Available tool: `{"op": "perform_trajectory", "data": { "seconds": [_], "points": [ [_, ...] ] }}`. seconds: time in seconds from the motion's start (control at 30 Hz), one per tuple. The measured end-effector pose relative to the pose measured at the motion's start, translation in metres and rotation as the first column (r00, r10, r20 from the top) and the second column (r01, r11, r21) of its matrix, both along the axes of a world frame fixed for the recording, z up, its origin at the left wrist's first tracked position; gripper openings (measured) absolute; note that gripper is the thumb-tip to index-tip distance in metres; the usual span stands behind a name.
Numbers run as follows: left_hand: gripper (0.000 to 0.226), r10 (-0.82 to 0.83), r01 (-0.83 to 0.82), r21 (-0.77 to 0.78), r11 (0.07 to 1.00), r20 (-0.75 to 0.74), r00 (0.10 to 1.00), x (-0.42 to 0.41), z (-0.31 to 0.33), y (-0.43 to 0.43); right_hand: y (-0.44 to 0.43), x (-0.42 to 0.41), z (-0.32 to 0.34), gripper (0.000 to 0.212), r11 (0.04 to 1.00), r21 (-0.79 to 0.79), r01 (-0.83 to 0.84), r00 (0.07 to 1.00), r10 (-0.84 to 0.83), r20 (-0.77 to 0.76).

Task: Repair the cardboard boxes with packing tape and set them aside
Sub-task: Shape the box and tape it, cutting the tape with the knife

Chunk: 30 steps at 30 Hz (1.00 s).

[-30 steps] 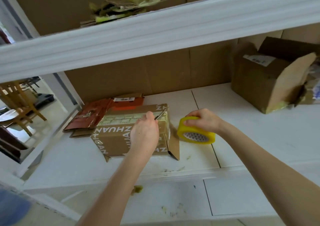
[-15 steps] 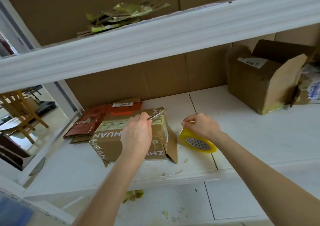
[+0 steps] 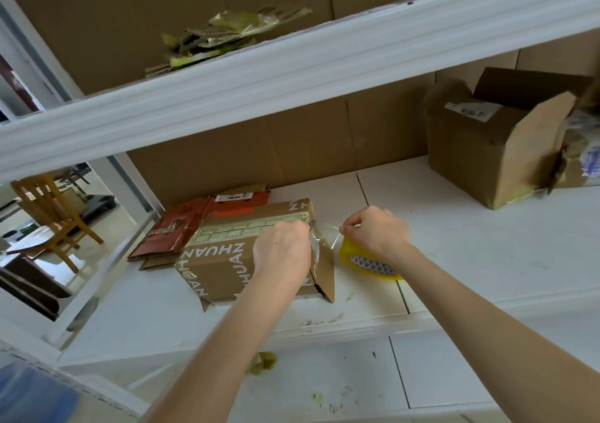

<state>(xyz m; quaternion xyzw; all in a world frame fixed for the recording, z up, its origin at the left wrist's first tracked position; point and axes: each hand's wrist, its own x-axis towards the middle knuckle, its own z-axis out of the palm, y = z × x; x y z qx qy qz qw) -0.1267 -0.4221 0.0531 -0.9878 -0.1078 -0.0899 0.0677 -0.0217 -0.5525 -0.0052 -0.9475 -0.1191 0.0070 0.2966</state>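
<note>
Tape links the two hands: a clear tape strip [image 3: 326, 232] spans the short gap from the left grip [image 3: 281, 250] to the right grip [image 3: 376, 231]. The right grip pinches the strip's far end between thumb and fingertips, its other fingers curled in. Directly beneath its palm the yellow tape roll [image 3: 367, 265] lies on the white shelf [image 3: 470, 254]. The wrist covers the roll's upper part, so whether the palm touches it cannot be told.

The left grip is turned back-up, fingers curled down over the right end of the printed cardboard box [image 3: 220, 260], where the strip meets the box's top. What those fingers hold is hidden under the hand. A dark sliver at their tips is too small to name, so I cannot tell what this grip is closed on.

The box lies on the shelf under and to the left of the left grip, one end flap [image 3: 324, 270] standing open just below the strip. Beyond the box, left of both grips, flattened red packaging [image 3: 181, 224] is partly covered by it. Well to the right of the right grip stands an open brown box [image 3: 487, 153], with something blurred beside it cut off by the frame edge. Above both grips, scraps [image 3: 227, 33] on the upper shelf [image 3: 324, 75] are only partly seen.
</note>
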Motion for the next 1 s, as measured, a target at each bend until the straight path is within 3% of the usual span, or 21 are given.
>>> {"op": "perform_trajectory", "data": {
  "seconds": [0.4,1.0],
  "points": [
    [0.028,0.002,0.007,0.146,0.989,-0.063,0.998,0.009,0.007,-0.016,0.002,-0.015,0.016,0.023,0.995,-0.086,-0.051,0.995,0.058,0.081],
    [0.041,-0.011,0.015,0.098,0.995,-0.039,0.999,-0.002,0.005,-0.012,0.001,-0.013,0.014,0.025,0.995,-0.102,0.002,0.999,0.002,0.038]
  ]
}}
